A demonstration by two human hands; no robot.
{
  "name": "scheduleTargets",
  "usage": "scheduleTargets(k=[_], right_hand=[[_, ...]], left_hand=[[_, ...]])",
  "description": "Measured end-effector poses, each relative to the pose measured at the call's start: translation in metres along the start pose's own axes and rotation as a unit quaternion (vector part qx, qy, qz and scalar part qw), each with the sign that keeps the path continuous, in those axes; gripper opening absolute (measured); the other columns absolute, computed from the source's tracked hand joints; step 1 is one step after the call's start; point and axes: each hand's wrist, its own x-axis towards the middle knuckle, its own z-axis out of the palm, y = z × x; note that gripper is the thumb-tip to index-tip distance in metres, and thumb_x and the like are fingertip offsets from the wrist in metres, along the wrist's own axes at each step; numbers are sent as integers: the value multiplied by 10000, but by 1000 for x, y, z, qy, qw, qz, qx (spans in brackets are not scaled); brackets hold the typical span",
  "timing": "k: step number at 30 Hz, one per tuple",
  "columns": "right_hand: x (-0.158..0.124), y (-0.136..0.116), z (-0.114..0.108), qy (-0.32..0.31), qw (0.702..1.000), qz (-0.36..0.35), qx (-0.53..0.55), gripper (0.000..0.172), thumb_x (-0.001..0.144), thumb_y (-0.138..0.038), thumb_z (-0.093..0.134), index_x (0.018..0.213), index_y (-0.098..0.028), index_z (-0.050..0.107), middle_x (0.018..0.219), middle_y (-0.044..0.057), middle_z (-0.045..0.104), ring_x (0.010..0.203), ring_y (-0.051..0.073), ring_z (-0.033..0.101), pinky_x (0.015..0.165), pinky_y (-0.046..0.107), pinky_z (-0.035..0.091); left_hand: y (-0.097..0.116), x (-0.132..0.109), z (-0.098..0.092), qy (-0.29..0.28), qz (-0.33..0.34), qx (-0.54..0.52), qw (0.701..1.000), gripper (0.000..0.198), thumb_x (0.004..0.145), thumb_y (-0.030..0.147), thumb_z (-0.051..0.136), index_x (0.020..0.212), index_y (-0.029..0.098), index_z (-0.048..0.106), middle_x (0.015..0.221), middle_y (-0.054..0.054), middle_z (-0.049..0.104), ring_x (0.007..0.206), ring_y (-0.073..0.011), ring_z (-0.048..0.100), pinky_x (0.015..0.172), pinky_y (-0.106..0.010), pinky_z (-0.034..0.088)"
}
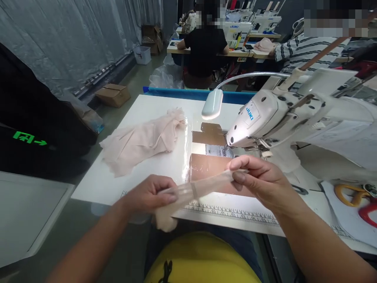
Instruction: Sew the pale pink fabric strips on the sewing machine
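A narrow strip of sheer beige fabric (196, 189) is stretched between my two hands above the near edge of the white sewing table (138, 106). My left hand (150, 193) pinches its lower left end, where the fabric bunches and hangs down. My right hand (260, 177) pinches the upper right end with fingers pressed together, just in front of the white Juki sewing machine (265, 114) and its needle area (228, 147). A ruler scale (229, 212) runs along the table's front edge below the strip.
A pile of pale pink fabric (141, 141) lies on the table's left. A gooseneck lamp (212, 104) hangs over the needle plate. Scissors with orange and red handles (353, 196) rest at the right. Other people sit at machines behind; cardboard boxes (113, 94) stand on the floor.
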Motion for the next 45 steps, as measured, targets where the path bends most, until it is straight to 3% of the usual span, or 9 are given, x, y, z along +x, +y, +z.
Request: scheduleTargets(k=[3, 5, 7, 8, 13, 17, 26, 33, 45], right_hand=[[-16, -8, -10, 127, 956, -120, -235, 187, 851, -212, 607, 1013, -301, 636, 765, 2, 634, 666, 145, 607, 585, 274, 495], [-27, -10, -12, 165, 884, -229, -373, 312, 814, -111, 602, 1033, -333, 630, 874, 7, 655, 753, 158, 633, 642, 285, 502], [-39, -5, -13, 135, 836, -292, -444, 336, 785, -60, 584, 990, -322, 627, 878, 14, 650, 780, 168, 635, 673, 298, 498], [-44, 1, -14, 99, 833, -291, -461, 302, 785, -61, 570, 959, -303, 622, 869, 23, 646, 795, 176, 632, 687, 308, 497], [-75, 48, -23, -88, 867, -143, -469, 217, 851, -100, 454, 940, -234, 600, 966, 66, 665, 949, 200, 607, 771, 343, 497], [-94, 63, -32, -41, 888, -125, -441, 273, 823, -70, 458, 1004, -234, 580, 979, 62, 663, 953, 194, 599, 784, 337, 501], [-97, 67, -28, 6, 871, -117, -476, 223, 867, -155, 538, 1081, -208, 571, 972, 74, 651, 826, 181, 586, 687, 310, 452], [-96, 72, -22, -18, 850, -108, -515, 166, 893, -159, 529, 1018, -182, 635, 799, 49, 618, 682, 153, 490, 600, 285, 374], [-91, 76, -19, 30, 853, -118, -508, 80, 900, -203, 552, 911, -178, 627, 825, 40, 665, 774, 153, 607, 672, 257, 446]], left_hand=[[25, -17, -19, 139, 79, 253, 954, 142, 883, 306, 554, 871, 192, 638, 742, 0, 612, 642, -118, 567, 533, -205, 428], [38, -26, -25, 236, 186, 438, 848, 86, 861, 239, 567, 925, 232, 624, 790, 3, 634, 695, -143, 599, 572, -233, 455], [41, -31, -24, 247, 253, 556, 752, 154, 842, 174, 559, 964, 254, 607, 815, -3, 640, 753, -173, 620, 623, -272, 484], [37, -33, -22, 220, 259, 589, 733, 182, 842, 146, 541, 977, 253, 601, 829, -11, 641, 777, -186, 625, 645, -289, 492], [-10, -37, -12, 56, 159, 581, 797, 191, 878, 175, 522, 1050, 212, 594, 915, -50, 639, 829, -206, 614, 718, -337, 499], [-30, -46, -6, 104, 146, 561, 808, 235, 871, 227, 572, 1105, 237, 593, 970, -50, 639, 875, -208, 611, 757, -341, 504], [-32, -60, -4, 131, 154, 577, 791, 454, 826, 172, 639, 1252, 260, 508, 1113, -84, 612, 1009, -283, 597, 917, -516, 469], [-38, -60, -8, 111, 137, 580, 796, 540, 850, 208, 618, 1351, 288, 435, 1167, -91, 594, 1052, -277, 577, 910, -490, 479], [-59, -84, -15, 157, 135, 624, 753, 644, 831, 191, 642, 1411, 306, 386, 1236, -108, 570, 1133, -297, 565, 944, -472, 489]])
